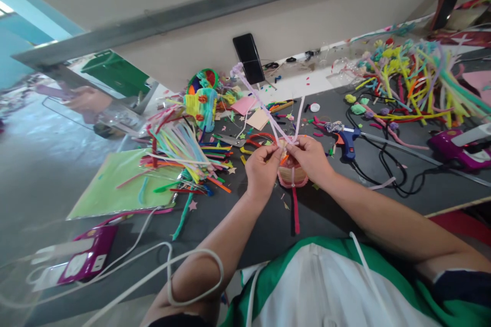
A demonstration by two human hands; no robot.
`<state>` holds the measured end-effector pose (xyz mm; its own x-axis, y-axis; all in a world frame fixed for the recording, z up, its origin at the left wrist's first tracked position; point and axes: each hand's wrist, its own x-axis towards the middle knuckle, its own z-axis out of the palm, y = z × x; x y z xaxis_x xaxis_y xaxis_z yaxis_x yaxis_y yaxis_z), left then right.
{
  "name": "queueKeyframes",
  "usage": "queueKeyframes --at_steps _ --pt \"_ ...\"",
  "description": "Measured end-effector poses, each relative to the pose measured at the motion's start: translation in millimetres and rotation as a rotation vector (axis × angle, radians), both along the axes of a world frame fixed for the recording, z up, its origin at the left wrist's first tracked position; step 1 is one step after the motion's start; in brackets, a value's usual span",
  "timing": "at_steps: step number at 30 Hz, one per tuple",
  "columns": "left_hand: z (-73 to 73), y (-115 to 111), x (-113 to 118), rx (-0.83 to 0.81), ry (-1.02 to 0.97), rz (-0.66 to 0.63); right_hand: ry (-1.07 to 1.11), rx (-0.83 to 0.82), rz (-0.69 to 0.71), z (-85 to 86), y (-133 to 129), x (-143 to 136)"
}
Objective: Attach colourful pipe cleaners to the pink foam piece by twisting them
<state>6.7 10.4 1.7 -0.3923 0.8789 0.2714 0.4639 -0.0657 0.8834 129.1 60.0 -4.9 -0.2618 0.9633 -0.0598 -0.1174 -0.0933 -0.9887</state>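
Note:
Close together at the middle of the head view, my left hand [261, 168] and my right hand [310, 157] both pinch light lilac pipe cleaners [264, 110]. The lilac stems cross just above my fingertips. One long stem leans up to the left and ends in a curled tip; a shorter one points up to the right. Right below my hands sits a small basket-like piece [286, 179] with a pink fuzzy rim, partly hidden by my fingers. A red pipe cleaner [295, 212] hangs from its front toward me. What lies exactly between my fingertips is hard to see.
Orange-handled scissors [258, 139] lie beyond my left hand. A blue glue gun [348, 143] with a black cord lies to the right. Bundles of coloured pipe cleaners [180, 145] cover both sides. A phone [249, 57] leans on the wall. Another person's hand [90, 99] shows far left.

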Motion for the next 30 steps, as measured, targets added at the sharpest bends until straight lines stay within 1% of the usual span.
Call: queueKeyframes --at_steps 3,6,10,13,17,20,25,27,28,30 --pt "2.7 -0.2 0.5 0.005 -0.016 -0.02 -0.017 0.006 0.005 -0.9 0.1 -0.7" --pt "4.1 1.0 1.6 0.005 -0.099 -0.045 0.005 -0.016 0.017 -2.7 0.5 -1.3" --pt "2.8 3.7 2.5 -0.012 -0.241 -0.115 0.064 -0.048 0.03 -3.2 0.3 -2.5" --pt "0.4 5.1 2.5 -0.02 -0.25 -0.138 0.117 -0.072 0.039 -0.4 -1.5 -3.3" --pt "-2.7 5.7 2.9 -0.028 -0.139 -0.133 0.163 -0.079 0.057 3.1 -4.2 -3.2" --pt "-5.3 6.8 2.9 -0.023 -0.052 -0.118 0.151 -0.074 0.06 2.6 -3.8 -2.3" --pt "-8.7 10.6 -4.8 -0.042 -0.057 -0.158 0.067 -0.085 0.025 -2.9 2.2 -1.8" --pt "-3.6 8.9 -10.8 -0.031 0.015 -0.125 0.037 -0.089 0.01 -5.1 5.0 -1.5" --pt "1.6 6.8 -13.7 -0.014 0.09 -0.084 0.024 -0.086 0.003 -6.0 6.1 -1.2" --pt "16.6 1.2 -17.0 0.058 0.267 0.008 0.001 -0.069 -0.011 -6.9 7.6 -0.2"
